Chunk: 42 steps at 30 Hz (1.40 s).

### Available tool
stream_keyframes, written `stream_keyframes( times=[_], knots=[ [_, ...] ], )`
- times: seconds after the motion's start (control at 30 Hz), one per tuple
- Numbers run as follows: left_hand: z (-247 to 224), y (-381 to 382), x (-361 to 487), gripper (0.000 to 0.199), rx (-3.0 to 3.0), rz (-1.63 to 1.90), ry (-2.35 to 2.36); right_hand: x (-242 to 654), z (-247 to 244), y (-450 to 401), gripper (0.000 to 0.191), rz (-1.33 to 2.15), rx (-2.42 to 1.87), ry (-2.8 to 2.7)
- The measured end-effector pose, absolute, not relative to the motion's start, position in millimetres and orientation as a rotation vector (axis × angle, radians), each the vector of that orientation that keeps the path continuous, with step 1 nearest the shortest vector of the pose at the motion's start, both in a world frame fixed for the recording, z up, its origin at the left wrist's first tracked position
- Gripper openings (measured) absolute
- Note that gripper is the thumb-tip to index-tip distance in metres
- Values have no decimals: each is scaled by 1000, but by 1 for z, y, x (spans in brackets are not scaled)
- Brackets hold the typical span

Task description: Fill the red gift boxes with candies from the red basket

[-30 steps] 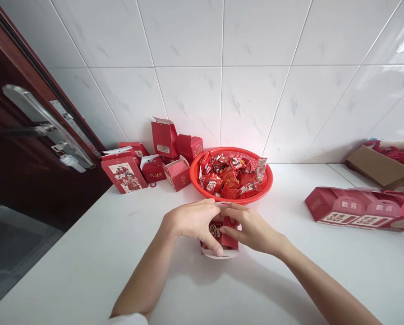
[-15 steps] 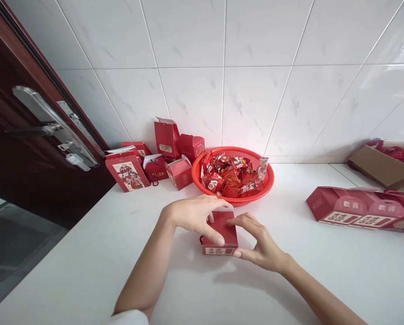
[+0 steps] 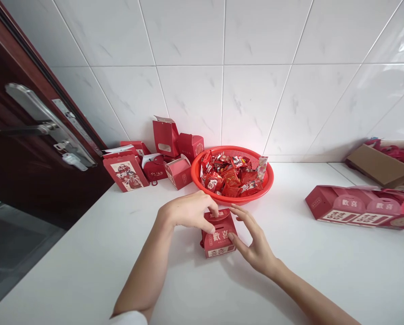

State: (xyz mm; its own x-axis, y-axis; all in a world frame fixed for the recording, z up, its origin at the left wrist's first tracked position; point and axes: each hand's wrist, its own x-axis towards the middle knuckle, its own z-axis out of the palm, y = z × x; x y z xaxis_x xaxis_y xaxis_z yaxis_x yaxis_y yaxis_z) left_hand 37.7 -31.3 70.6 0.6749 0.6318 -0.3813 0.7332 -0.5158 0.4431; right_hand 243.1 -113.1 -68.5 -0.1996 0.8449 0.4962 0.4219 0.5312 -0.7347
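Observation:
A small red box (image 3: pixel 220 241) with white characters sits on the white table, its printed front flap now raised and leaning back, a rounded flap behind it at the top. My left hand (image 3: pixel 190 212) arches over the box's left side, thumb on the front flap and fingers at the rear flap. On the right side, my right hand (image 3: pixel 254 246) has its thumb against the front flap's edge and its fingers stretched towards the back corner. Just behind the box stands a red plastic basket (image 3: pixel 236 201) holding several red-wrapped sweets (image 3: pixel 232 178).
Several red boxes (image 3: pixel 166 137) stand at the back left by the tiled wall. A row of red boxes (image 3: pixel 354 205) lies on the right, with a brown carton (image 3: pixel 381 164) behind. A dark door (image 3: pixel 29 158) borders the table (image 3: pixel 97 257) at left.
The box's front flap has come up and folded inwards, showing its white characters. My left thumb has moved up and left; my right thumb has risen from the lower corner to the flap.

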Motion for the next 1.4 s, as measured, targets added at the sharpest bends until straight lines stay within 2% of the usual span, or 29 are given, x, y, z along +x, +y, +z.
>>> stream_keyframes(
  times=[0.13,0.3,0.43,0.47,0.57,0.63,0.7,0.87,1.03,1.1,1.23,1.4],
  knots=[
    [67,-30,39,12,2305,-262,979,240,-70,-114,31,433,-1043,-1896],
    [61,-31,47,10,2300,-291,1046,233,-73,-116,36,254,-1092,-1960],
    [51,-33,60,24,2298,-249,1128,230,-64,-124,28,143,-1234,-2009],
    [49,-35,64,26,2303,-247,1111,229,-61,-127,32,143,-1278,-2034],
    [44,-40,74,26,2327,-196,1044,226,-52,-138,68,181,-1405,-2084],
    [43,-43,79,26,2334,-144,1026,224,-48,-145,79,189,-1497,-2071],
    [43,-45,83,27,2336,-111,1005,223,-44,-147,72,204,-1578,-2055],
    [50,-46,84,17,2333,-78,956,249,-26,-130,42,223,-1715,-2000],
    [56,-41,70,47,2340,-127,918,322,-25,-96,31,27,-1952,-1729],
    [58,-39,63,54,2334,-138,948,354,-35,-84,37,-85,-1994,-1606],
    [64,-38,52,57,2329,-127,1041,400,-63,-68,58,-207,-1992,-1422],
    [70,-36,40,55,2339,-44,1081,416,-85,-59,60,-320,-1875,-1411]
  ],
)
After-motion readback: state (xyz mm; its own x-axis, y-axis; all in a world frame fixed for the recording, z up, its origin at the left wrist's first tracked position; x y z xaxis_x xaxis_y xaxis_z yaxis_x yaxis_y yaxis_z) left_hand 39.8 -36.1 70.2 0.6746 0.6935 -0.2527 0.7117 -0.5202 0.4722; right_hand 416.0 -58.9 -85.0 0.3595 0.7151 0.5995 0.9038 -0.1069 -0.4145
